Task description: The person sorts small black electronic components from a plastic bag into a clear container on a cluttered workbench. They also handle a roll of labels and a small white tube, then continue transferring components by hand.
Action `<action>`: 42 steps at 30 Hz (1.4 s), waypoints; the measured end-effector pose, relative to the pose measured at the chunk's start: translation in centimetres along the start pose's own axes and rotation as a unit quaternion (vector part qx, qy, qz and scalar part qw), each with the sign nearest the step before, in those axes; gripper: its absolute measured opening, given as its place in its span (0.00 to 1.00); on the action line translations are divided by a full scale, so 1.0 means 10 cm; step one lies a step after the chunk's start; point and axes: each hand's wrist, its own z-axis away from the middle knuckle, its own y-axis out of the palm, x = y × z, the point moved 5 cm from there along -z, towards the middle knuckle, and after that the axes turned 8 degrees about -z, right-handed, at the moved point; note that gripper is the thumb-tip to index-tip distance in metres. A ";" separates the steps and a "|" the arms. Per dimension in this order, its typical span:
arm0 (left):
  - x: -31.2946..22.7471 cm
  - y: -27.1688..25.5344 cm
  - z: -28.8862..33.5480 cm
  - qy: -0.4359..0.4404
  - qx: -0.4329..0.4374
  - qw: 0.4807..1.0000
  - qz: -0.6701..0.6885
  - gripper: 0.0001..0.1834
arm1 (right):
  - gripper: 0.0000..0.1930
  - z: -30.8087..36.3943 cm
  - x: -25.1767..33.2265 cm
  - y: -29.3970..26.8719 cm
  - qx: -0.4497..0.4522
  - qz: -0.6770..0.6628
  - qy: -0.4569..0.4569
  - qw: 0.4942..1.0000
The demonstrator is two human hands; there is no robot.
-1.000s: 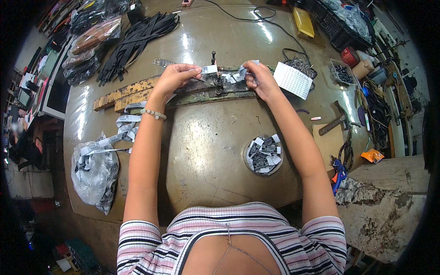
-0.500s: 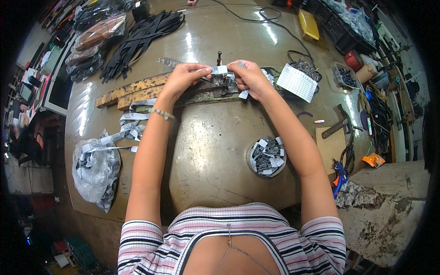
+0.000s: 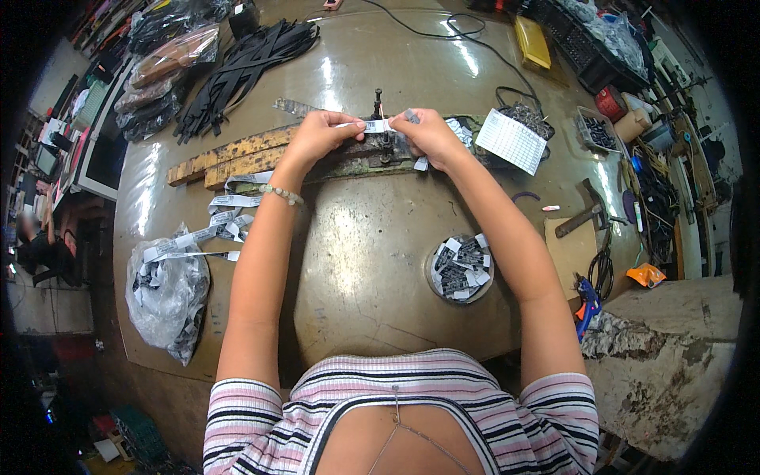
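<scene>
Two bare hands met at the far side of a brown bench (image 3: 356,261), a short white printed label (image 3: 374,127) stretched between them beside a dark upright post (image 3: 378,103). The left hand (image 3: 328,136) pinched one end between thumb and fingers; the right hand (image 3: 431,138) gripped the other, with pale material showing above its fingers.

The work looked partway through. Many separate labels (image 3: 457,273) lay heaped in a round, clear-sided container (image 3: 434,291) near the right forearm, apparently the finished share. A long label ribbon (image 3: 224,219) lay in loops by the left forearm, seemingly the share left to do. It led to a crumpled clear plastic bag (image 3: 170,321), through which more labels showed; how many, could not be told.

Farther right, a clear box (image 3: 605,148) contained small dark pieces, too small to identify. Beyond it, a black crate (image 3: 582,59) held clear plastic wrapping (image 3: 613,36).
</scene>
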 end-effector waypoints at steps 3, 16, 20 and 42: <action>-0.06 -0.05 0.05 -0.003 -0.005 1.000 0.014 0.14 | 0.10 0.02 0.09 -0.15 -0.045 0.130 0.005 0.991; -0.38 -0.05 0.05 0.025 0.030 0.998 0.039 0.16 | 0.09 0.25 0.43 -0.07 -0.042 0.008 -0.053 0.998; -0.16 -0.19 0.04 -0.017 0.021 0.999 0.021 0.14 | 0.08 0.22 0.28 -0.30 -0.035 -0.028 0.023 0.999; -0.03 -0.13 0.04 -0.018 0.023 0.999 0.015 0.11 | 0.08 0.13 0.11 -0.29 -0.026 -0.073 -0.001 0.997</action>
